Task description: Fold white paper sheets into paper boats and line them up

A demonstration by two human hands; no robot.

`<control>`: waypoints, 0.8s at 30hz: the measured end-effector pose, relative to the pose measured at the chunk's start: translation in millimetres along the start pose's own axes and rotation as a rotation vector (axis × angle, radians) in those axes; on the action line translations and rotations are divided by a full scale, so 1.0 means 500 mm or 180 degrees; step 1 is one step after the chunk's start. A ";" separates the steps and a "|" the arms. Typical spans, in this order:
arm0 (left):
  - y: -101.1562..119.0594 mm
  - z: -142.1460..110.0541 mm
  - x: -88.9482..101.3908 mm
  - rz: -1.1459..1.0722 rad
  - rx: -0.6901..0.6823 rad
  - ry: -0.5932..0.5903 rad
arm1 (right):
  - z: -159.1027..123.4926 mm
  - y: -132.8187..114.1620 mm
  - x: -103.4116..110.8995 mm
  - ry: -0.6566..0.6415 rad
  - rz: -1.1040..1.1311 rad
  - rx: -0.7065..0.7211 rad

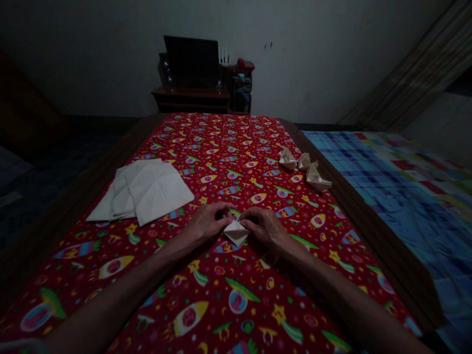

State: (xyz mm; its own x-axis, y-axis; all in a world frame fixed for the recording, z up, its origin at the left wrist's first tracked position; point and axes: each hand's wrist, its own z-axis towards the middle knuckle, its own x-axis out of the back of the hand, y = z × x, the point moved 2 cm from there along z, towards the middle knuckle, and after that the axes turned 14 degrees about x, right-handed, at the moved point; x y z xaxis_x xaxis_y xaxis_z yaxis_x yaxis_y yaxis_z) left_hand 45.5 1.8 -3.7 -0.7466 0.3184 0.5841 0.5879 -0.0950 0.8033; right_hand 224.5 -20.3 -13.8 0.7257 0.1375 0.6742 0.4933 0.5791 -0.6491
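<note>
Between my two hands is a small piece of folded white paper [236, 234], its pointed corner toward me, just above or on the red patterned cloth [221, 275]. My left hand [213, 220] pinches its upper left edge with thumb and fingers. On the other side, my right hand [264, 223] has its thumb and fingertips closed on the upper right edge. The fingers partly cover the paper's top. Left of my hands lies a fanned stack of white paper sheets [158, 189]. Three folded paper boats [317, 178] sit on the cloth to the right.
A dark wooden edge [387, 260] borders the cloth. Beyond the far end stands a small desk [191, 98] with a black monitor [191, 61], speakers and a red telephone [245, 64]. To the right is a blue checked sheet [350, 167]. The room is dim.
</note>
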 end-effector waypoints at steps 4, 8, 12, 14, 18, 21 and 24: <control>0.002 -0.016 0.008 0.0801 -0.0392 0.0227 | -0.013 -0.022 0.004 -0.0043 -0.0256 0.0188; 0.003 -0.033 0.017 0.1359 -0.0211 0.0071 | -0.027 -0.026 0.007 -0.0196 -0.0334 0.0295; 0.017 -0.039 0.013 0.1257 0.0023 -0.0309 | -0.031 -0.012 0.004 -0.0164 0.0041 0.0068; 0.022 -0.037 0.008 0.1011 0.0095 -0.0504 | -0.028 -0.011 0.001 -0.0150 0.0261 -0.0050; 0.023 -0.032 0.004 0.0643 0.0243 -0.0529 | -0.020 -0.027 0.001 -0.0071 0.0383 -0.0129; 0.028 -0.033 0.006 0.0397 0.0232 -0.0380 | -0.019 -0.035 0.003 -0.0026 0.0396 -0.0116; 0.041 -0.037 0.010 0.0313 0.0000 -0.0092 | -0.020 -0.032 0.007 0.0168 0.0526 -0.0144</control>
State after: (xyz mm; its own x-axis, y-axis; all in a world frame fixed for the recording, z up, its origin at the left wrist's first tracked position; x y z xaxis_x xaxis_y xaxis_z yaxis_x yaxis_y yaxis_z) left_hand 47.9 -15.9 17.7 -0.6761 0.3346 0.6565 0.6578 -0.1272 0.7423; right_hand 224.0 -37.1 -4.8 0.8222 0.1846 0.5384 0.3855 0.5153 -0.7654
